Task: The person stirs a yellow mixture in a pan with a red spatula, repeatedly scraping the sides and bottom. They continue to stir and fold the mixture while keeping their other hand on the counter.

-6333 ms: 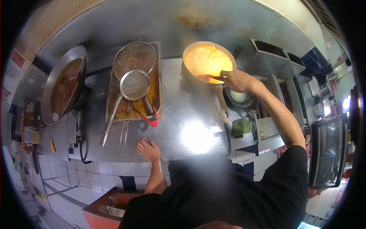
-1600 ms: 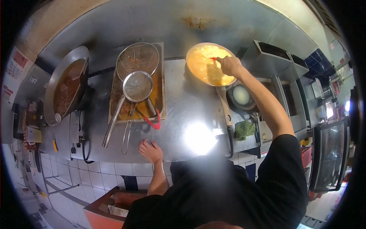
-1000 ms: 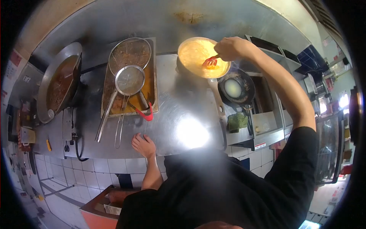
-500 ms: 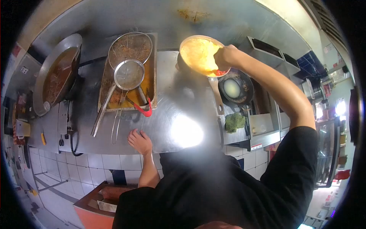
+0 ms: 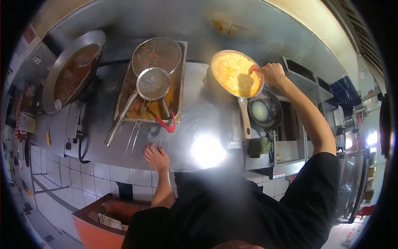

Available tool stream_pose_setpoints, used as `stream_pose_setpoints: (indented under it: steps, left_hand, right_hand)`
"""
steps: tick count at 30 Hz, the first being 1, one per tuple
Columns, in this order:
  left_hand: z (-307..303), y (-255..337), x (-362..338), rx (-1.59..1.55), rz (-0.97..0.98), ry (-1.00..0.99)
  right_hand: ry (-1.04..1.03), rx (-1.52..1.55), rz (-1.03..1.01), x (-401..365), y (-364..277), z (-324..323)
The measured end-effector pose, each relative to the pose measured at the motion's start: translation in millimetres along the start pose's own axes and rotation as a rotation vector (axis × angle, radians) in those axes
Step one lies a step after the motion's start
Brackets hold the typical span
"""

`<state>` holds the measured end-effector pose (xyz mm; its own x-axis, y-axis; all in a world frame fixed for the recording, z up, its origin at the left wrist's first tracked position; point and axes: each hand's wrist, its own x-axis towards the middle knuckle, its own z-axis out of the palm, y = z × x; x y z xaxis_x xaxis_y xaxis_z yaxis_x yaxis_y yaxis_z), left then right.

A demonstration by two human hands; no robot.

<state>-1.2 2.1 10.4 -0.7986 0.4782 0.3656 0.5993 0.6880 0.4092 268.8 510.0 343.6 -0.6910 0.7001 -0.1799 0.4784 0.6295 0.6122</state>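
My right hand (image 5: 273, 74) is closed on a red utensil (image 5: 254, 69) whose far end meets the yellow food at the pan's right side; its exact shape is hard to make out. The pan (image 5: 212, 76) holds a thick, yellow, egg-like mixture (image 5: 234, 74), and its pale handle (image 5: 245, 118) points toward me, untouched. My left hand (image 5: 157, 157) rests on the front edge of the steel counter (image 5: 182, 145), fingers spread, holding nothing. Beyond it lie a fine strainer (image 5: 153, 85) and tongs with a red grip (image 5: 168, 126).
A deep tray (image 5: 179, 112) sits under the strainers, including a wide mesh skimmer (image 5: 156, 56). At left stands a large wok (image 5: 50, 89) of brown liquid. A dark frying pan (image 5: 271, 118) with a pale round item and a green sponge (image 5: 259, 147) are at right.
My right hand has moved from over the pan's middle right to its outer rim with the red utensil. More of the yellow mixture shows. My left hand stays on the counter edge.
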Motion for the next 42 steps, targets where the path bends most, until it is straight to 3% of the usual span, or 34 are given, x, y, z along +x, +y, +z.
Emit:
stream_pose_setpoints:
  steps: [5, 14, 17, 20, 22, 25, 28, 33, 42]
  left_hand:
    - [-4.3, 1.4, 2.3, -0.020, -0.006, -0.023]
    - [-1.9, -0.6, 2.3, -0.013, -0.004, -0.011]
    - [-4.7, 1.7, 2.8, -0.015, -0.017, -0.023]
    - [-6.5, 4.0, 3.5, -0.020, -0.021, -0.033]
    - [-6.9, 4.8, 3.3, -0.025, -0.023, -0.035]
    - [-3.1, 2.7, 3.2, -0.023, -0.015, -0.016]
    - [-2.1, 1.5, 1.6, -0.023, -0.009, -0.013]
    - [-1.3, 1.4, 0.3, -0.015, 0.002, -0.025]
    - [1.2, 0.4, -1.5, -0.037, -0.009, -0.031]
  right_hand:
    - [0.171, -0.007, -0.050, 19.0, 12.2, -2.2]
    - [0.266, -0.241, -0.211, 55.3, 14.3, -19.6]
    - [0.150, -0.387, -0.339, 64.0, 3.6, -34.6]
    - [0.328, -0.231, -0.406, 49.1, -11.9, -41.2]
    - [0.284, -0.216, -0.399, 35.1, -17.7, -45.8]
    - [0.383, -0.077, -0.368, 18.7, -18.7, -38.8]
    - [0.226, -0.025, -0.234, -4.4, -12.1, -52.5]
    - [0.166, 0.151, -0.098, -42.3, 5.1, -82.1]
    - [-0.093, 0.157, -0.051, -72.6, 28.9, -102.3]
